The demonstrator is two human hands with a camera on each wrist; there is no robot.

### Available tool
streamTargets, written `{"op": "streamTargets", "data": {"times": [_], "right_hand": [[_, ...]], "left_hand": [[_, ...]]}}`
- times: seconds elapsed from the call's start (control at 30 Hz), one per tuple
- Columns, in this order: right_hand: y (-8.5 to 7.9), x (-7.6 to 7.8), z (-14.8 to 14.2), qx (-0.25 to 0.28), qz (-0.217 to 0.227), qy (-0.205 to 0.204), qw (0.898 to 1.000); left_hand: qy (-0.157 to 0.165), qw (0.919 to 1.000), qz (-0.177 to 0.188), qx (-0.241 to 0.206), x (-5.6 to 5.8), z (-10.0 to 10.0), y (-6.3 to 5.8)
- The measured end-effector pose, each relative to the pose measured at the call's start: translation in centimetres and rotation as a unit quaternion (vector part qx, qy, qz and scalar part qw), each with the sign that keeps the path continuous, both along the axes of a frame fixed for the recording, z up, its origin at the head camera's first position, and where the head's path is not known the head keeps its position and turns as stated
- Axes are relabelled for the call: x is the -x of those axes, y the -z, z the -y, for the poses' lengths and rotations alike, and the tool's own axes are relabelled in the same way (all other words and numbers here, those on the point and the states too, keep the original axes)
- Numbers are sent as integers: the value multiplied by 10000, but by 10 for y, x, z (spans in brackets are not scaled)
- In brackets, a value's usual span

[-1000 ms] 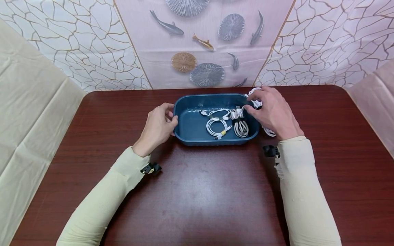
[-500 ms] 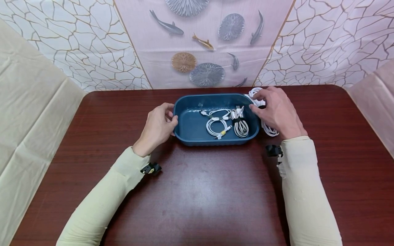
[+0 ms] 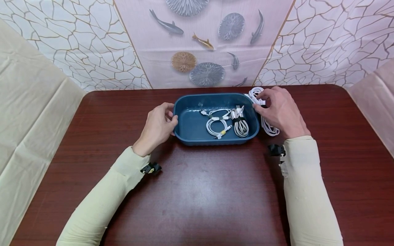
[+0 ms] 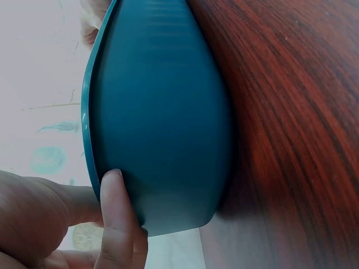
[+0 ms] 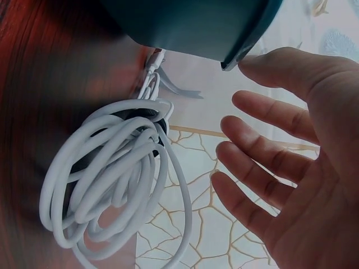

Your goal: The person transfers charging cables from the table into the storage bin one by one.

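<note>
A blue plastic bin (image 3: 215, 141) sits near the table's far edge. My left hand (image 3: 158, 124) holds its left end, pinching the rim with a fingertip against the outer wall in the left wrist view. Inside the bin lie thin white cables (image 3: 218, 127) in small loops and a thicker grey-white cable bundle (image 3: 241, 127) with a black strap. My right hand (image 3: 281, 111) is spread beside the bin's right end, its thumb tip right at the rim in the right wrist view. Beneath its palm lies a coiled white cable (image 5: 120, 168), partly hidden in the head view.
Another white cable coil (image 3: 255, 92) lies behind the bin's right corner. The dark red-brown table (image 3: 200, 191) extends toward me. Patterned cloth (image 3: 203, 44) hangs right behind its far edge, with pale cloth (image 3: 34, 119) on the left side.
My right hand has shifted right, from over the bin's right end and the strapped bundle to just outside its rim, revealing more of the white coils. The left hand and bin stay put.
</note>
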State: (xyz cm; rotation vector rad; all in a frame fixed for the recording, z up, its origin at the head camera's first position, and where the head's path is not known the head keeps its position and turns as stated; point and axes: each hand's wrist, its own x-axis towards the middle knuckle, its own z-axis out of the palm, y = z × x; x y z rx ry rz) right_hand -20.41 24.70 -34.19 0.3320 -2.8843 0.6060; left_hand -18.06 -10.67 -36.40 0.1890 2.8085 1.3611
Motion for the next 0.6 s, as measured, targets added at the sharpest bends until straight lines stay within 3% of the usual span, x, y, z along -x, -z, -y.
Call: {"op": "streamTargets", "data": {"times": [0.6], "right_hand": [[3, 2, -7, 81, 279, 179, 9994]], "left_hand": [[26, 10000, 15, -23, -1, 1, 0]]}}
